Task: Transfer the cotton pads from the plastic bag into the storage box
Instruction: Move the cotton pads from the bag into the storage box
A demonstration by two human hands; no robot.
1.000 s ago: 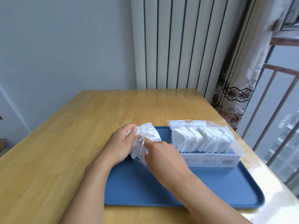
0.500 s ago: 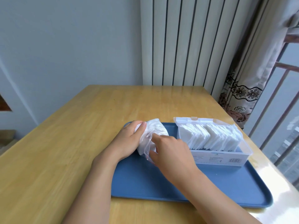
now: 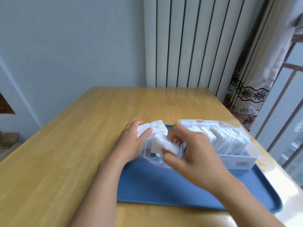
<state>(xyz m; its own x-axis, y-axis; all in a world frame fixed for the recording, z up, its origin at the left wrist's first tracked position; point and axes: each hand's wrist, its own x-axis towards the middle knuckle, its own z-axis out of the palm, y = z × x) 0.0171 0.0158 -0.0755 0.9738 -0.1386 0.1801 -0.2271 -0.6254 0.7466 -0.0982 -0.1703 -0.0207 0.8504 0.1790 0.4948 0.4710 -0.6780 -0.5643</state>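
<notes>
Since the frame half a second back, the right hand [image 3: 193, 151] has come up out of the plastic bag [image 3: 151, 147] and now sits just above its mouth, blurred by motion, with thumb and fingertips pinching a small white clump of cotton pads [image 3: 165, 144]. That clump hangs over the bag's open end, between the bag and the storage box [image 3: 236, 154], touching neither the box nor the pads already in it. The left hand [image 3: 132, 141] stays curled around the far end of the bag, fingers wrapped over the white stack inside and pressing it against the blue tray [image 3: 164, 190]. The bag lies on its side at the tray's back left corner, mouth facing the person. Just right of it on the tray stands the clear box, lid tipped open at the back, packed with upright pads leaning in rows. The tray rests on a wooden table [image 3: 65, 153] near its right edge.
</notes>
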